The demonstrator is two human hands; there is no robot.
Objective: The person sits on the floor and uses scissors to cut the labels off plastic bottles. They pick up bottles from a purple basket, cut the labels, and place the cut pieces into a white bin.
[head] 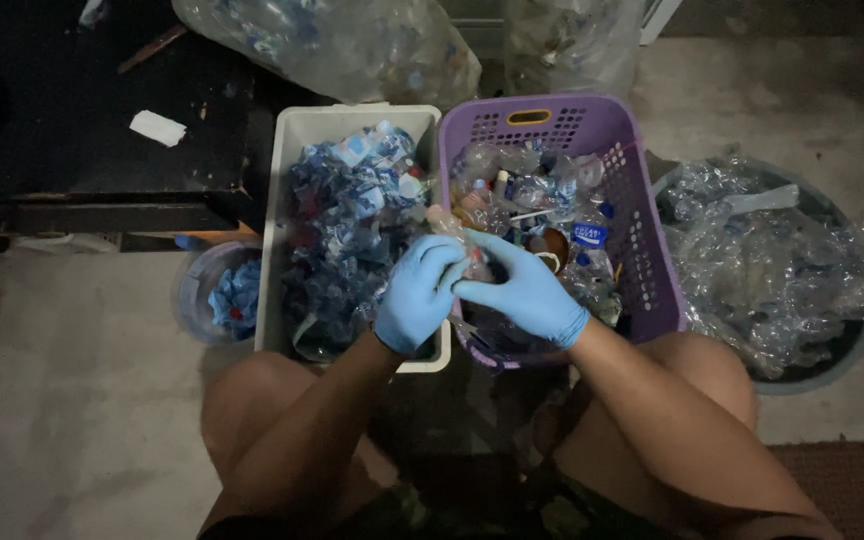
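Both my hands wear blue gloves and meet over the gap between two bins. My left hand [418,293] and my right hand [522,288] together grip a crumpled clear plastic bottle [455,232], fingers closed around it. Beneath the left hand stands a white rectangular bin [292,140] filled with blue bottle labels and wrappers. Under the right hand is a purple perforated basket [642,240] holding several empty clear plastic bottles. My bare knees frame the bottom of the view.
A small round container [195,290] with blue caps sits left of the white bin. A round tub [832,365] of crushed clear bottles stands at right. Large clear bags of bottles [352,45] lie behind. A dark low table [82,130] occupies the upper left.
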